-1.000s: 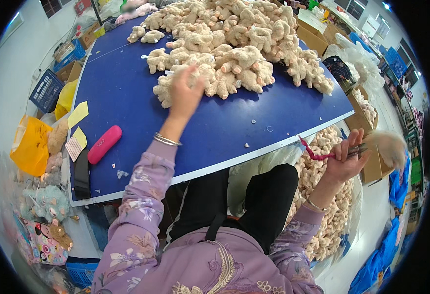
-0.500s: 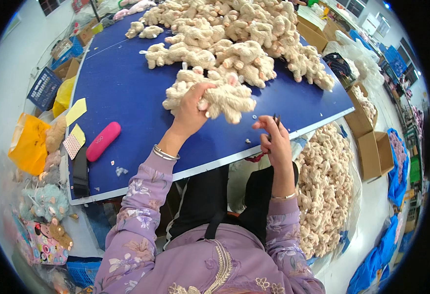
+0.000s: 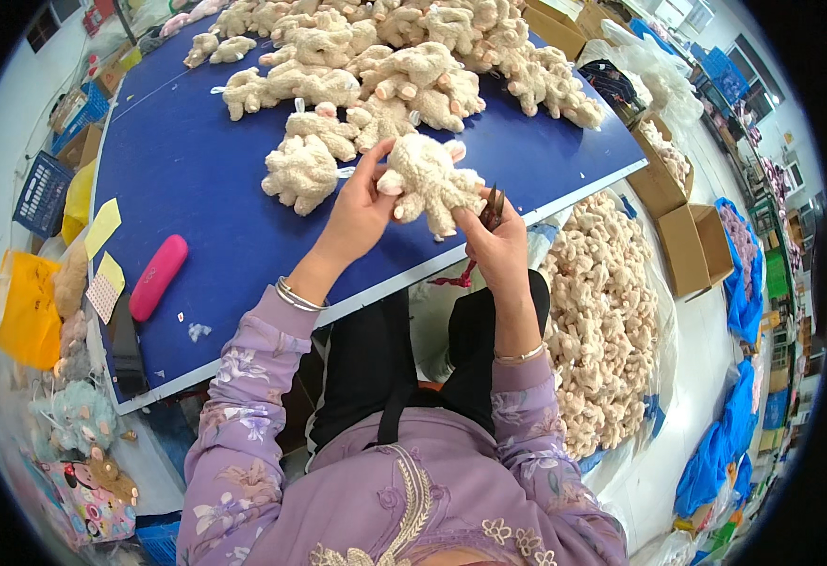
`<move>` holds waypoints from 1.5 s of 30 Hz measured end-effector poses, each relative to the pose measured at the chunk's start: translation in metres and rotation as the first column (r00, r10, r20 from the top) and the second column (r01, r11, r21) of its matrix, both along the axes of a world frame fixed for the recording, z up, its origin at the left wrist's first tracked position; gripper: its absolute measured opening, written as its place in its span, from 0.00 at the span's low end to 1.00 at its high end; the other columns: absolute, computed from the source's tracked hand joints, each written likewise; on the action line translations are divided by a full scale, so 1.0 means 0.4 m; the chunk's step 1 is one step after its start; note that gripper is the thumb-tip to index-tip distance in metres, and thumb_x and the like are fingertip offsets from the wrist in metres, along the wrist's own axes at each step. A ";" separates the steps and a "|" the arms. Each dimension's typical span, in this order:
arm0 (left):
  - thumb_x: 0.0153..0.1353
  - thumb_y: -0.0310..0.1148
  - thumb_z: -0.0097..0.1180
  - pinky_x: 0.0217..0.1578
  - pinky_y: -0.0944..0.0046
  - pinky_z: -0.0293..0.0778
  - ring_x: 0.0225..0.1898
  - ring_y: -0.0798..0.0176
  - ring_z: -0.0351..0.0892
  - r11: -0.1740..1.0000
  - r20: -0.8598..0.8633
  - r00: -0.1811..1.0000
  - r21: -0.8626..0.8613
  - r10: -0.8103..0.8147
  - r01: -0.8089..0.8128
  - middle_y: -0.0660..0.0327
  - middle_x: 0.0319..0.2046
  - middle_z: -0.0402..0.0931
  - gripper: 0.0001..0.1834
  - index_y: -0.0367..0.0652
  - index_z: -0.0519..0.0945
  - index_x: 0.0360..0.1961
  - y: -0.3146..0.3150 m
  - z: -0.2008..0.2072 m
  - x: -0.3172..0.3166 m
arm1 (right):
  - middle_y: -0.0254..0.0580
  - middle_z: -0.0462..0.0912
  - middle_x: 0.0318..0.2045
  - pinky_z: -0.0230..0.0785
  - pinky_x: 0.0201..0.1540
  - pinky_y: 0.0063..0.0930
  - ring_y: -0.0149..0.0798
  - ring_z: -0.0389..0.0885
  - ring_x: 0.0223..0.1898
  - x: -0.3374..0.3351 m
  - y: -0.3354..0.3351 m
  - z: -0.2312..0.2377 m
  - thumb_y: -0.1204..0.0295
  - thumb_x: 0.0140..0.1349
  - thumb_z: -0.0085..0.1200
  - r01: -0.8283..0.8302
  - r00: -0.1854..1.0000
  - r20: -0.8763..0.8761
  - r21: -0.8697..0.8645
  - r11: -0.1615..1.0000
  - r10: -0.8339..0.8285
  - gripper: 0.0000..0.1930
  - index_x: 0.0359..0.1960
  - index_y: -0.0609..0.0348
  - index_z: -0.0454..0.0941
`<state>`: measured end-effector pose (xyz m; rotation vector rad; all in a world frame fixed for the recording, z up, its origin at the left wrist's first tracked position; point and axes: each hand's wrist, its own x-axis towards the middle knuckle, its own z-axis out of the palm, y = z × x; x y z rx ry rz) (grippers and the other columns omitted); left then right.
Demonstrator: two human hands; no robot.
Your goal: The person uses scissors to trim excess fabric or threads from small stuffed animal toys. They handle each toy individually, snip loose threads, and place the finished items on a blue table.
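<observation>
A cream plush animal (image 3: 430,181) with pink inner ears is held up over the near part of the blue table. My left hand (image 3: 355,217) is closed round its left side, thumb and fingers by an ear. The fingers of my right hand (image 3: 500,250) pinch a limb on the other side. Tucked in that same hand is a pair of small dark snips (image 3: 494,206), blades pointing up, with a red cord (image 3: 458,278) hanging below. Just beyond my left hand, another cream plush toy (image 3: 300,174) lies on the table.
A heap of cream plush toys (image 3: 423,80) covers the far tabletop (image 3: 215,189). Left lie a pink case (image 3: 159,276), a black phone (image 3: 126,354) and paper slips (image 3: 104,226). More plush pieces (image 3: 602,330) fill a large sack at right, beside open cartons (image 3: 692,250).
My right hand has come in to the plush animal and now grips a limb. The toy has been turned more upright. The whole view has shifted, moving the table leftward.
</observation>
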<state>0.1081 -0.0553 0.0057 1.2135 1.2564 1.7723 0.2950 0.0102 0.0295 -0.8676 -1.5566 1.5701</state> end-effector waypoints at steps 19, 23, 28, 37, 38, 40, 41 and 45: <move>0.68 0.34 0.48 0.22 0.71 0.74 0.26 0.73 0.77 0.932 0.520 0.848 -0.250 -0.101 0.264 0.63 0.34 0.78 0.12 0.36 0.74 0.46 -0.001 -0.006 -0.024 | 0.25 0.73 0.29 0.63 0.29 0.13 0.19 0.67 0.26 -0.031 -0.034 -0.005 0.81 0.60 0.57 -0.023 0.998 -0.042 0.373 0.928 0.041 0.11 0.45 0.65 0.78; 0.68 0.34 0.47 0.19 0.71 0.72 0.22 0.71 0.76 0.909 0.492 0.855 -0.260 -0.165 0.325 0.62 0.30 0.78 0.12 0.37 0.75 0.44 -0.003 -0.024 -0.038 | 0.25 0.70 0.28 0.59 0.27 0.13 0.19 0.64 0.25 -0.033 -0.026 -0.015 0.82 0.60 0.56 -0.060 0.998 0.012 0.581 0.811 0.065 0.12 0.47 0.63 0.78; 0.68 0.35 0.48 0.19 0.70 0.72 0.20 0.71 0.75 0.941 0.492 0.854 -0.178 -0.168 0.288 0.61 0.28 0.78 0.12 0.37 0.75 0.42 -0.005 -0.024 -0.036 | 0.26 0.72 0.26 0.56 0.24 0.12 0.17 0.62 0.22 -0.033 -0.072 -0.020 0.80 0.58 0.58 0.123 0.989 -0.123 0.324 0.938 -0.088 0.15 0.47 0.61 0.76; 0.67 0.35 0.49 0.17 0.71 0.72 0.20 0.73 0.74 0.962 0.491 0.864 -0.169 -0.107 0.215 0.63 0.28 0.77 0.11 0.37 0.75 0.42 0.004 -0.034 -0.035 | 0.26 0.75 0.24 0.55 0.21 0.14 0.17 0.60 0.19 -0.054 -0.097 -0.019 0.77 0.57 0.62 0.053 0.991 0.082 0.510 0.859 -0.110 0.08 0.37 0.60 0.78; 0.67 0.34 0.49 0.17 0.71 0.71 0.20 0.73 0.73 0.965 0.498 0.863 -0.177 -0.083 0.195 0.63 0.28 0.77 0.11 0.37 0.76 0.41 0.002 -0.031 -0.036 | 0.27 0.75 0.24 0.55 0.21 0.14 0.17 0.60 0.19 -0.047 -0.096 -0.017 0.78 0.57 0.61 0.022 0.993 0.089 0.534 0.846 -0.081 0.08 0.37 0.61 0.78; 0.67 0.34 0.49 0.17 0.70 0.72 0.20 0.73 0.74 0.964 0.493 0.863 -0.153 -0.114 0.215 0.62 0.28 0.77 0.10 0.38 0.76 0.40 0.006 -0.043 -0.043 | 0.26 0.74 0.24 0.57 0.22 0.14 0.17 0.63 0.20 -0.030 -0.090 -0.012 0.77 0.59 0.60 0.041 0.994 0.076 0.450 0.892 -0.083 0.07 0.38 0.61 0.77; 0.67 0.34 0.49 0.17 0.70 0.72 0.20 0.72 0.74 0.964 0.490 0.862 -0.141 -0.130 0.226 0.62 0.28 0.77 0.10 0.38 0.76 0.39 0.008 -0.048 -0.047 | 0.26 0.74 0.25 0.57 0.23 0.14 0.17 0.63 0.21 -0.022 -0.083 -0.019 0.77 0.59 0.59 0.085 0.994 0.026 0.374 0.924 -0.102 0.07 0.39 0.60 0.76; 0.65 0.32 0.51 0.26 0.69 0.75 0.28 0.72 0.78 0.966 0.495 0.853 -0.090 -0.167 0.241 0.61 0.32 0.79 0.10 0.35 0.77 0.41 0.006 -0.049 -0.057 | 0.31 0.75 0.30 0.63 0.30 0.15 0.20 0.69 0.28 -0.013 -0.041 0.001 0.71 0.61 0.60 0.203 0.978 -0.010 0.292 0.935 -0.209 0.14 0.44 0.65 0.72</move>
